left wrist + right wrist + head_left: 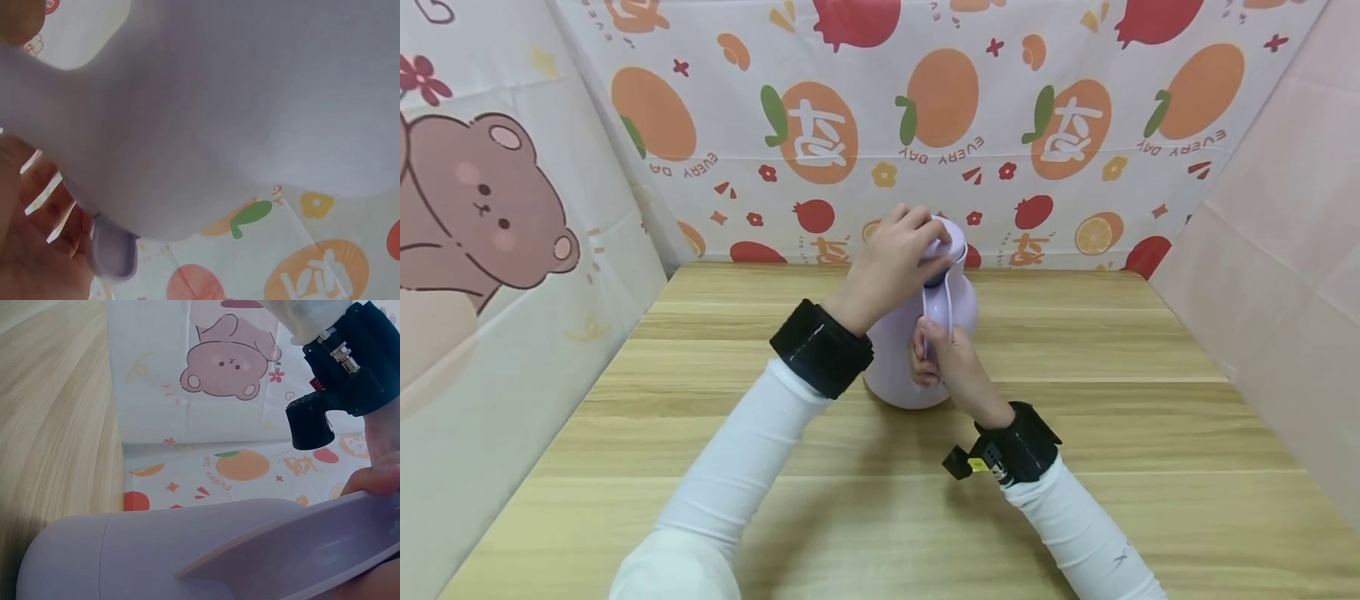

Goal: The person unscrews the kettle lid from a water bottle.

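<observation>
Two hands hold a lavender jug point(891, 358) upright on the wooden table point(1075, 367).
At the jug's top, the left hand point(889, 268) grips the lid point(954, 237), fingers curled over its edge; whether the lid sits tight is hard to tell behind them. On the jug's near side, the right hand point(953, 367) wraps the handle point(312, 550). Black wristbands point(822, 347) circle both wrists. Behind the jug hangs a fruit-print cloth point(880, 125); left of it, a bear-print cloth point(505, 204).

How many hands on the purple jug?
2: the left hand grips the lid at the top; the right hand holds the handle. No others visible.
</observation>
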The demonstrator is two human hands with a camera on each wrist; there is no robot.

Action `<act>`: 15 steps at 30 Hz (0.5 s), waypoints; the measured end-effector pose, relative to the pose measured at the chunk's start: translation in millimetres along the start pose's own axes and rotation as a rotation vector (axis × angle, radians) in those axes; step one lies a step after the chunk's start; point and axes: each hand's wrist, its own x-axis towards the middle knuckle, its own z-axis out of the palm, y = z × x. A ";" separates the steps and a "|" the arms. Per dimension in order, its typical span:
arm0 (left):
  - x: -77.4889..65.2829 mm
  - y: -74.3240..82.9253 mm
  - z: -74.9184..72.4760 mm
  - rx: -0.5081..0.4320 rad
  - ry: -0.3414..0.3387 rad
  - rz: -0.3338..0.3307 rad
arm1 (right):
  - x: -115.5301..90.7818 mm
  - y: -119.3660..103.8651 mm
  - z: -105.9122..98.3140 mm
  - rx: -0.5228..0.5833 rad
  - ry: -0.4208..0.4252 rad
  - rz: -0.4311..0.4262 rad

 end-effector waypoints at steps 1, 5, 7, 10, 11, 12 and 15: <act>0.0 -0.5 -0.6 -0.010 -0.006 -0.004 | 0.0 0.0 -0.1 -0.001 0.002 -0.002; -4.2 -5.8 -3.0 -0.082 -0.024 -0.032 | -0.3 0.2 1.1 0.006 0.003 -0.003; -8.7 -9.4 -4.4 -0.138 -0.021 -0.040 | -0.5 0.6 1.8 0.013 -0.001 0.004; -14.8 -14.3 -6.4 -0.212 -0.015 -0.042 | -0.9 0.4 2.0 0.024 -0.004 0.011; -16.1 -15.7 -6.8 -0.226 -0.012 -0.040 | -1.0 0.2 1.7 0.027 -0.004 0.012; -16.9 -17.0 -7.0 -0.238 -0.011 -0.041 | -1.0 0.1 1.3 0.027 -0.004 0.013; -16.9 -20.0 -6.6 -0.253 -0.011 -0.043 | -0.6 -0.6 0.1 0.032 -0.003 0.009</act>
